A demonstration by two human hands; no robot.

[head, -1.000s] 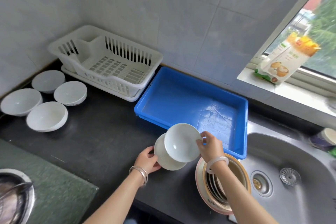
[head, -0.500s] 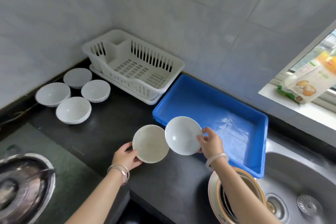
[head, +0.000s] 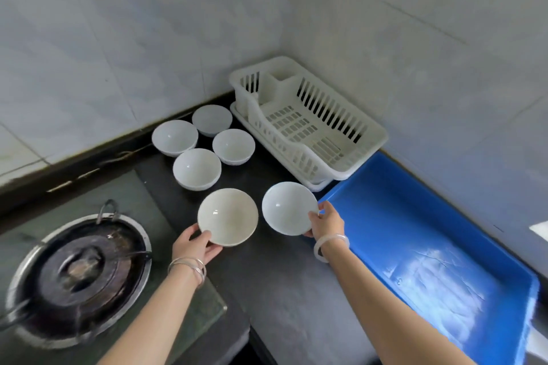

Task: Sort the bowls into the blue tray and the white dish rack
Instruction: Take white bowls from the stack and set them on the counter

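Bowls sit in both hands above the dark worktop [head: 278, 284]; the left hand [head: 194, 246] has its fingers closed on the near rim of a cream bowl [head: 227, 217], thumb on the inner edge and the other fingers beneath; the right hand [head: 325, 221] pinches the right rim of a white bowl [head: 289, 208], thumb over the edge; both bowls open upward and tilt slightly toward the camera, side by side, not touching; being round, neither has a long axis; whether either rests on the worktop or is held just clear of it cannot be told. Both forearms reach forward from the lower edge of the view, the left wrist wearing thin silver bangles [head: 187, 268] and the right a pale bangle [head: 330, 246]. Four more white bowls [head: 197, 168] stand upright in a cluster near the tiled corner, just beside the white dish rack [head: 308, 124], which stands against the wall with its long axis running away to the right; the blue tray [head: 430, 240] lies to the right of the held bowls, its near left corner just beside the right hand, its long axis running toward the lower right. A gas burner [head: 80, 275] sits at lower left.
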